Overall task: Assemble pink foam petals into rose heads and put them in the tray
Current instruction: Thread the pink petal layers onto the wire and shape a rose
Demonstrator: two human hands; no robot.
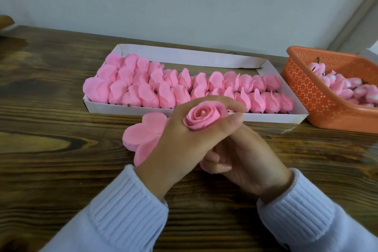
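The table [61, 108] is dark wood with strong grain and a faint sheen. At 12 o'clock, the tray [184, 53] is matt white card. At 2 o'clock, the basket [306, 92] is perforated orange plastic. Roses [184, 88] look like soft matt foam. Sleeves [126, 210] are a ribbed pale knit.

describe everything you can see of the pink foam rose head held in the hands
The pink foam rose head is a tight spiral of thin, matte petals wound around a pale centre, its outer petals flared. It faces up towards the camera, held over the dark wooden table, in front of the white cardboard tray. The left hand grips it from both sides, forefinger behind and thumb in front. The right hand lies curled beneath; the rose's underside is hidden, so contact there cannot be told.
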